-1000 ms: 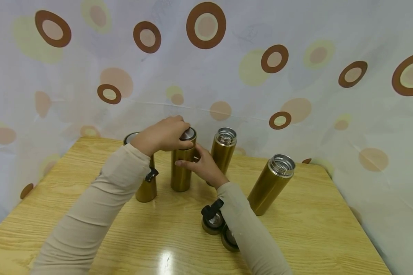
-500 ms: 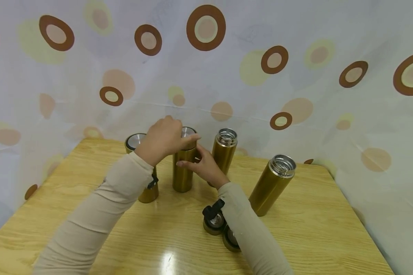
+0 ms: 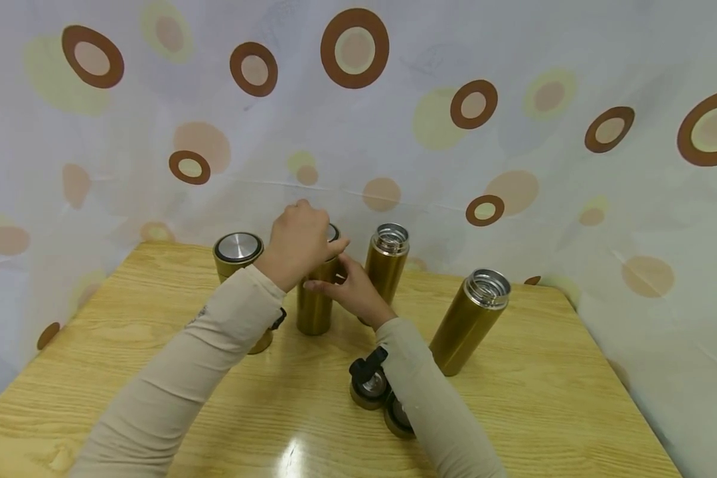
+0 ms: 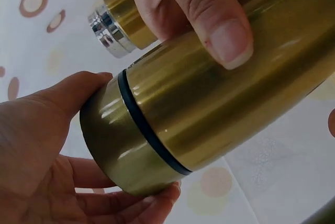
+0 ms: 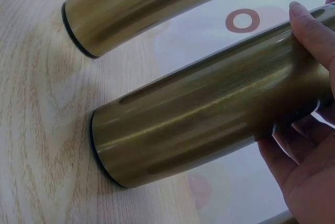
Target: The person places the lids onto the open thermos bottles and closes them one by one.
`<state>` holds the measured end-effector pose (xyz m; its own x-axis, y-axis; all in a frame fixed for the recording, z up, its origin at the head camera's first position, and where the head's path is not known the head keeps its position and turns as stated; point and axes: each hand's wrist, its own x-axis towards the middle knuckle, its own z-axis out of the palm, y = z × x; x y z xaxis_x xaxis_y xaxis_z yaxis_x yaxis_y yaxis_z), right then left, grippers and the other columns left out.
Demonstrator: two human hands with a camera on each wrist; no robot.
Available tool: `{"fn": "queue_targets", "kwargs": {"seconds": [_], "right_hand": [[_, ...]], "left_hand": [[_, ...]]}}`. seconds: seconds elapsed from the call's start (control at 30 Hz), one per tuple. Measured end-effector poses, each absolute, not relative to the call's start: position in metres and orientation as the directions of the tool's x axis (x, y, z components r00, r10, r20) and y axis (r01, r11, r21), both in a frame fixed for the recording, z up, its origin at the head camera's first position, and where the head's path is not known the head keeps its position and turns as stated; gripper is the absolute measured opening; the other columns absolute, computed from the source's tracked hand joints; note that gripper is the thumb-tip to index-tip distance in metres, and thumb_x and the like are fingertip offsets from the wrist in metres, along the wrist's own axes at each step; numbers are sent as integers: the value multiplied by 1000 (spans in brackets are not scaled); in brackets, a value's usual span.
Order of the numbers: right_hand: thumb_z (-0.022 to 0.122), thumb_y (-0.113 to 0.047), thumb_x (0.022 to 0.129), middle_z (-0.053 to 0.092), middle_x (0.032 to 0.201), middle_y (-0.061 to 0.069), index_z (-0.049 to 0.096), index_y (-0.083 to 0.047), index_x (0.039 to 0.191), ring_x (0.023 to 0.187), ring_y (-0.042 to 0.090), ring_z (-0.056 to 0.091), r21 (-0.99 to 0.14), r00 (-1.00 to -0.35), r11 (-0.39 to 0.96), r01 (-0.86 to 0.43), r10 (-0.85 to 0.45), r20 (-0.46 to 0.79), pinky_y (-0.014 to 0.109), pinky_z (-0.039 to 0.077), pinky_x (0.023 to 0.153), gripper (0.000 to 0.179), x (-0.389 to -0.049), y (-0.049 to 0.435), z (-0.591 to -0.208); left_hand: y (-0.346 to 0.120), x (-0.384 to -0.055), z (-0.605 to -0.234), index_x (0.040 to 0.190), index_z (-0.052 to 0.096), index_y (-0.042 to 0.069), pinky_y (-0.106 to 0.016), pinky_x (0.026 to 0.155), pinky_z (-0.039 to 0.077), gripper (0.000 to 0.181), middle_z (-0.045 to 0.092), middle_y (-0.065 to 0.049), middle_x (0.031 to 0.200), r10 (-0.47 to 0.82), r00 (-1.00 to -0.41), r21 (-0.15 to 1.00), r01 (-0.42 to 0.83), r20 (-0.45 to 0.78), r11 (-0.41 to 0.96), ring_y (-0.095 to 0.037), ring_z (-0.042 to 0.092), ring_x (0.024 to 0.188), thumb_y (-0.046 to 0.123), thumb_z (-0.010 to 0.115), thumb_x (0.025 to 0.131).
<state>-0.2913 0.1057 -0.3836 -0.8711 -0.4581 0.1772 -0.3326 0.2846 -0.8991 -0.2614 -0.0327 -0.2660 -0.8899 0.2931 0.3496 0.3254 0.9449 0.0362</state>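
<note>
My left hand grips the lid of a gold thermos flask from above, thumb on one side and fingers on the other. A black ring shows between lid and body in the left wrist view. The right hand holds the same flask around its upper body, just below the lid. This flask stands upright on the table, its base fully visible in the right wrist view. Left of it stands another gold flask with its steel-topped lid on, partly behind my left forearm.
Two lidless gold flasks stand to the right, one close behind the right hand and one farther right. Two removed lids lie beside my right forearm on the wooden table. A patterned cloth hangs behind.
The left hand has turned around the lid, its wrist swinging to the right and uncovering the leftmost flask's top. The right hand keeps its hold on the flask.
</note>
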Motion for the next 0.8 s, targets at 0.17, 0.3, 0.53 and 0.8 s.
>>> {"fn": "queue_targets", "kwargs": {"seconds": [0.17, 0.3, 0.53, 0.8], "right_hand": [[71, -41, 85, 53, 133, -5, 37, -28, 145, 116, 17, 56, -892, -865, 279, -357, -460, 202, 36, 50, 90, 71, -291, 106, -383], [72, -43, 84, 53, 134, -6, 38, -30, 144, 116, 16, 55, -890, -869, 289, -353, -454, 197, 36, 50, 90, 71, -292, 106, -383], [74, -47, 81, 47, 139, -8, 37, -30, 146, 122, 16, 51, -899, -881, 291, -326, -438, 178, 38, 49, 93, 77, -291, 106, -384], [75, -47, 80, 43, 144, -7, 37, -29, 146, 129, 19, 46, -912, -894, 285, -294, -419, 157, 40, 46, 98, 79, -292, 105, -385]], "left_hand": [[-38, -266, -261, 75, 67, 0, -40, 72, 54, 51, 61, -20, 86, 379, -872, -10, 395, 310, 918, -32, 60, 80, 48, 62, 89], [-42, -269, -257, 72, 62, 2, -40, 74, 50, 47, 59, -18, 90, 408, -885, 54, 429, 227, 902, -29, 56, 80, 46, 64, 88], [-48, -271, -252, 67, 51, 7, -33, 65, 39, 40, 53, -10, 85, 448, -881, 194, 471, 154, 860, -21, 45, 76, 38, 72, 84], [-52, -272, -245, 80, 58, 3, -33, 68, 37, 33, 52, -7, 85, 531, -843, 191, 538, 88, 821, -21, 44, 78, 31, 73, 86]]}}
